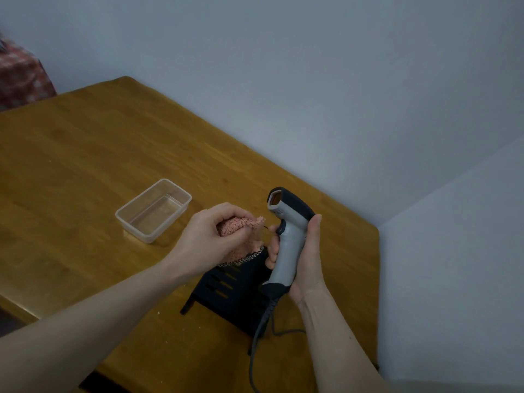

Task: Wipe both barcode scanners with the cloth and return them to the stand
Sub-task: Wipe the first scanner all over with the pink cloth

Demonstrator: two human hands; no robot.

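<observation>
My right hand grips the handle of a grey and black barcode scanner, held upright above the table with its scan window facing up and left. Its grey cable trails down toward the table's front edge. My left hand holds a bunched pink cloth, just left of the scanner's trigger area and a small gap away from it. Under both hands stands the black slotted stand. A second scanner is not in sight.
A clear plastic tub sits on the wooden table, left of my hands. Pale walls close in behind and to the right of the table. A red checked fabric shows at the far left.
</observation>
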